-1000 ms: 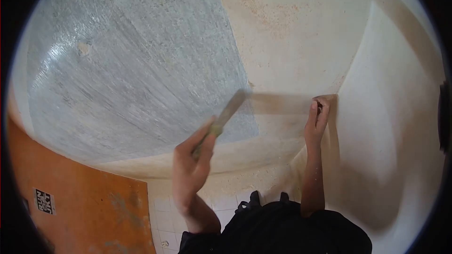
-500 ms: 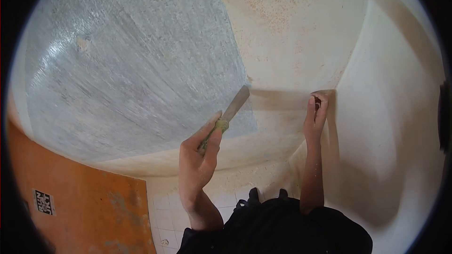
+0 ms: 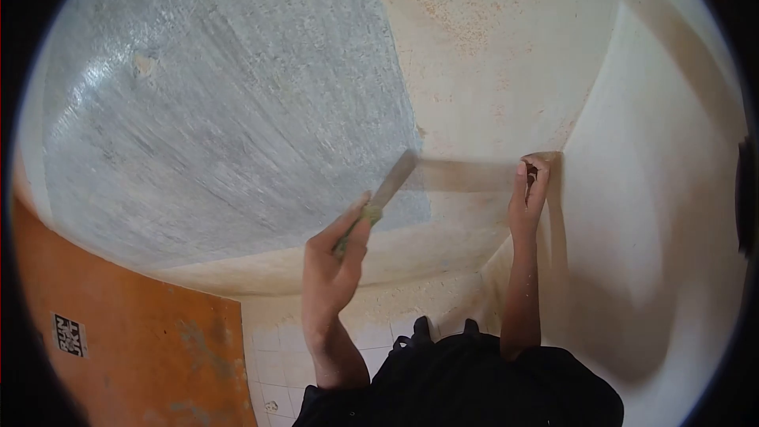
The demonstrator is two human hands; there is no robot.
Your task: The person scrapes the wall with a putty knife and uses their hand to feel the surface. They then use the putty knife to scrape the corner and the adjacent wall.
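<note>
My left hand [image 3: 336, 265] grips the handle of a narrow metal scraper [image 3: 385, 190], whose blade touches the wall at the right edge of a grey scraped patch [image 3: 229, 103]. My right hand [image 3: 528, 196] is raised near the wall corner, fingers pinched on a small dark object that I cannot identify, pressed against the cream wall [image 3: 490, 55]. A faint horizontal tan band [image 3: 466, 175] runs on the wall between the blade and my right hand.
An orange door [image 3: 134, 340] with a small printed sticker [image 3: 67, 334] stands at lower left. A side wall [image 3: 664, 213] meets the front wall at the corner on the right. White floor tiles [image 3: 277, 364] and my dark clothing [image 3: 474, 383] show below.
The scraper in my left hand swung back and forth slightly along the patch's right edge. My right hand stayed at the corner.
</note>
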